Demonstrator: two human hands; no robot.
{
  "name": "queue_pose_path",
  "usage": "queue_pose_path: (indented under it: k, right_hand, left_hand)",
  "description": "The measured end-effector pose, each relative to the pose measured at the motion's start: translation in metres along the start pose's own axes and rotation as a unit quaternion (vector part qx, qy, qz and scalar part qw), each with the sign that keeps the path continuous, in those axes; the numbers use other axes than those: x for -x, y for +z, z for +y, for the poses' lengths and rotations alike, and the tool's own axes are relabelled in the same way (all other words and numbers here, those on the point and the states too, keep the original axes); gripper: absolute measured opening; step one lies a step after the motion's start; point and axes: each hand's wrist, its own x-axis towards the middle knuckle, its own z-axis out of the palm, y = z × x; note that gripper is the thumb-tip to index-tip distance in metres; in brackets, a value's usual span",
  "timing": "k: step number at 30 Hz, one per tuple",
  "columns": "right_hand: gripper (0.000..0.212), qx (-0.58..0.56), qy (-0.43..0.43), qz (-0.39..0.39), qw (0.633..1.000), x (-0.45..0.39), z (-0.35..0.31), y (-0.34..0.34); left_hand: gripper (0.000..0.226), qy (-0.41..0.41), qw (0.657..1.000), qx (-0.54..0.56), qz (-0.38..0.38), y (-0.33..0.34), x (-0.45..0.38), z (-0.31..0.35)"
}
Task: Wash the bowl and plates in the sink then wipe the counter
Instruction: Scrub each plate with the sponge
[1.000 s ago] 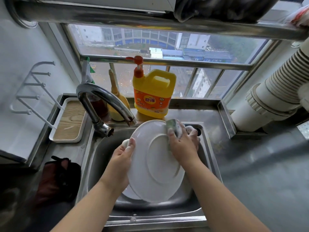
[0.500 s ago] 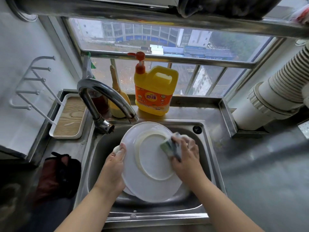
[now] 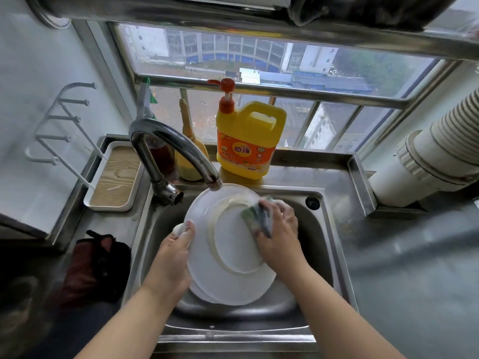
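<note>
Plate (image 3: 228, 255): tilted over sink (image 3: 321, 229), underside up, beneath faucet (image 3: 178, 149). Left hand (image 3: 172, 257) gripped its nine-o'clock rim; right hand (image 3: 278, 229) clutched sponge (image 3: 255, 220) at two o'clock. Advised: steady rim, scrub foot-ring fully.

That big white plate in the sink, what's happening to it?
A person is washing it. The left hand holds the white plate by its edge, tilted over the sink, with its underside facing up. The right hand grips a soapy sponge and presses it on the plate's upper right part. No water shows coming from the tap. Another plate's edge peeks out underneath. The yellow soap jug stands behind the sink.
</note>
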Motion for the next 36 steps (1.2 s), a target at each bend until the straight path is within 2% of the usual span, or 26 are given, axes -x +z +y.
queue_pose_path:
  k: [2, 4, 6, 7, 11, 14, 17, 19, 21, 23, 24, 26, 29, 31, 33, 36]
  right_hand:
    - [0.058, -0.028, -0.033, -0.005, 0.999, -0.006, -0.031, 0.010]
    - [0.059, -0.040, -0.104, -0.055, 0.992, 0.011, -0.044, 0.023]
    - [0.059, -0.016, -0.159, -0.104, 0.982, 0.034, -0.030, 0.024]
    - [0.057, -0.006, -0.166, -0.103, 0.981, 0.040, -0.012, 0.022]
    - [0.056, -0.001, -0.030, -0.043, 0.999, 0.019, 0.026, 0.005]
    - [0.055, -0.036, -0.035, 0.003, 0.999, -0.006, -0.011, 0.015]
    - [0.056, -0.081, -0.081, -0.043, 0.992, 0.009, -0.034, 0.032]
    - [0.057, -0.073, -0.080, -0.096, 0.989, 0.031, -0.019, 0.037]
    - [0.055, -0.029, -0.041, -0.138, 0.989, 0.049, 0.010, 0.037]
    - [0.051, -0.034, 0.050, -0.118, 0.991, 0.059, 0.040, 0.031]
    - [0.047, -0.058, 0.110, -0.096, 0.988, 0.060, 0.050, 0.024]
    - [0.043, -0.120, 0.196, -0.053, 0.972, 0.058, 0.064, 0.007]
    - [0.030, -0.233, 0.259, -0.023, 0.937, 0.054, 0.069, -0.012]
    - [0.029, -0.311, 0.283, -0.023, 0.907, 0.051, 0.070, -0.018]
    - [0.039, -0.386, 0.309, -0.032, 0.869, 0.048, 0.074, -0.021]
    - [0.028, -0.476, 0.328, -0.071, 0.813, 0.047, 0.073, -0.028]
  left_hand:
    - [0.028, 0.007, 1.000, 0.007, -0.004, 0.006, -0.002, 0.001]
    - [0.029, 0.017, 0.999, 0.026, 0.006, 0.004, -0.005, 0.009]
    - [0.029, 0.019, 0.999, 0.032, 0.018, -0.002, -0.008, 0.014]
    - [0.028, 0.015, 0.999, 0.021, 0.024, -0.007, -0.008, 0.015]
    - [0.024, -0.002, 1.000, -0.012, 0.023, -0.010, -0.004, 0.005]
    - [0.024, -0.005, 1.000, 0.001, 0.009, -0.001, -0.005, 0.002]
    - [0.021, 0.009, 1.000, 0.007, 0.014, 0.000, -0.008, 0.009]
    - [0.019, 0.013, 1.000, -0.016, 0.008, -0.006, -0.007, 0.016]
    - [0.017, 0.026, 0.998, -0.065, -0.002, -0.014, -0.008, 0.018]
    - [0.016, 0.063, 0.982, -0.177, -0.031, -0.023, -0.012, 0.017]
    - [0.016, 0.085, 0.963, -0.249, -0.065, -0.027, -0.015, 0.015]
    - [0.020, 0.123, 0.899, -0.395, -0.142, -0.032, -0.022, 0.008]
    - [0.025, 0.222, 0.767, -0.570, -0.195, -0.038, -0.033, -0.020]
    - [0.022, 0.272, 0.692, -0.632, -0.219, -0.043, -0.039, -0.041]
    - [0.015, 0.289, 0.642, -0.667, -0.245, -0.049, -0.045, -0.060]
    - [0.009, 0.300, 0.575, -0.712, -0.270, -0.056, -0.053, -0.082]
